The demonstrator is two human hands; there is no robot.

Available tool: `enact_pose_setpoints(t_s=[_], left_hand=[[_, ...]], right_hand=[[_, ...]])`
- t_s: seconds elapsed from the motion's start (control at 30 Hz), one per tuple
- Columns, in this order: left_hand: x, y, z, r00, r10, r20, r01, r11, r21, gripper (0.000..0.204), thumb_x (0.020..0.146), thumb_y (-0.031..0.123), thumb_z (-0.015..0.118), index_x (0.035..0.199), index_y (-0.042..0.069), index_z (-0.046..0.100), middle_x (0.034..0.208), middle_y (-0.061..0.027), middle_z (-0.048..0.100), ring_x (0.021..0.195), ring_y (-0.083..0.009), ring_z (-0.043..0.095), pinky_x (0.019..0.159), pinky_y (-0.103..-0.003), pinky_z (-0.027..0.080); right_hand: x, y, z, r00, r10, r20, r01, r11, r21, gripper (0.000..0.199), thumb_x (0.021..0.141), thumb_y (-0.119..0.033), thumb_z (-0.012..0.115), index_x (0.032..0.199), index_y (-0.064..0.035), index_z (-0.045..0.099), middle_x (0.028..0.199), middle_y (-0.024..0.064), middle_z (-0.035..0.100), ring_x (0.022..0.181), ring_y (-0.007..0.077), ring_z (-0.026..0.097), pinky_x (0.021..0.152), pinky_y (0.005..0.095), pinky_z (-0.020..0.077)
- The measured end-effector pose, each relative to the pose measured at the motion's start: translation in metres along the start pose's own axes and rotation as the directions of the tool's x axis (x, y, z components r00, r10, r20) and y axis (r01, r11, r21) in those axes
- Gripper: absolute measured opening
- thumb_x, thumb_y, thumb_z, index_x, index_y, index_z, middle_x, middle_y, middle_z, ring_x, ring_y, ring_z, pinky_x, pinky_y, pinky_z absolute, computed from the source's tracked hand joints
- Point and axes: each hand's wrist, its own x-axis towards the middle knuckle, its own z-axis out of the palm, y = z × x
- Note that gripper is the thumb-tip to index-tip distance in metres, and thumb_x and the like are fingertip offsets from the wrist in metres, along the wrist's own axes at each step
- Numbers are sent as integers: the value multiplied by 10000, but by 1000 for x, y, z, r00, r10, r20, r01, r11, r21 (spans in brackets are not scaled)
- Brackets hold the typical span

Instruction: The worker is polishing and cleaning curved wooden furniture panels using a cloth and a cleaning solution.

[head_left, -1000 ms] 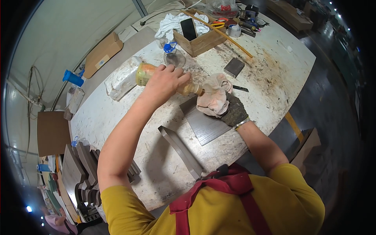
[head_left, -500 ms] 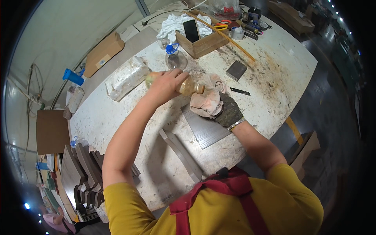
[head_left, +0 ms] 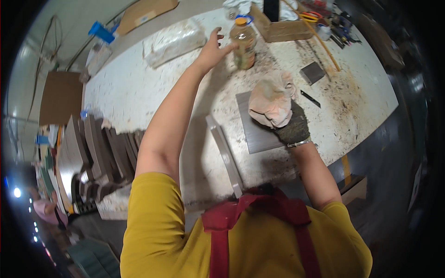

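My left hand (head_left: 214,52) has its fingers spread, with the thumb at the side of a clear plastic bottle (head_left: 244,56). The bottle stands upright on the worktable (head_left: 148,88), an orange cap on top and some yellowish liquid inside. On my right hand (head_left: 293,127) is a dark, worn glove, and that hand grips a bunched pale pink cloth (head_left: 271,103) with a damp-looking stain. Beneath the cloth lies a flat grey wood-grain board (head_left: 259,139). A curved grey wooden strip (head_left: 225,155) rests between my arms, its near end close to my apron.
Right of the cloth lie a black utility knife (head_left: 310,98) and a dark block (head_left: 312,72). A wooden box (head_left: 287,31), a long thin stick (head_left: 327,50) and orange-handled scissors (head_left: 311,16) are farther back. Shaped dark boards (head_left: 99,146) stack at left, near a plastic-wrapped bundle (head_left: 176,41).
My left hand has set the tilted bottle upright on the table and loosened its fingers from it. The cloth in my right hand has come over the grey board. The head view has shifted.
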Motion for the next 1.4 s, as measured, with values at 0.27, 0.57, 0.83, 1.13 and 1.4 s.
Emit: enact_pose_setpoints(t_s=[0.27,0.57,0.83,1.13,1.4], left_hand=[[-210,23,16,958,-285,6,176,575,-799,649,1058,557,246,942,35,613,896,-119,653,941,-236,607,850,-372,492],[-216,-8,61,861,-452,-235,138,651,-747,695,1016,570,341,622,34,542,532,-50,514,518,-163,496,522,-313,382],[-215,-6,69,948,-281,-151,-56,322,-945,185,989,232,451,1065,66,482,991,-51,528,943,-199,523,861,-341,463],[-212,5,65,909,-264,-322,3,777,-629,474,934,462,541,681,64,499,622,-28,489,544,-145,434,545,-298,363],[-216,-16,70,972,-206,-109,-24,374,-927,318,1041,327,380,1154,49,485,1110,-96,505,1040,-200,481,949,-374,404]], right_hand=[[5,-68,-13,994,103,23,-54,305,951,394,982,-205,562,1334,-30,540,1349,119,553,1214,216,552,1014,348,467],[-15,-158,20,943,-254,214,228,964,139,468,785,-154,702,1235,-90,590,1209,155,601,1089,325,584,947,425,460],[21,-158,25,851,-510,-124,500,860,-105,488,826,-155,707,1273,-40,549,1126,176,598,1040,368,581,917,454,473],[-58,-127,-15,863,-343,372,311,939,145,437,866,-142,660,1283,-56,562,1178,176,606,1089,342,587,973,436,471],[11,-145,44,901,-407,-151,386,910,-148,500,813,-179,728,1266,-38,571,1180,202,611,1097,385,587,981,460,465]])
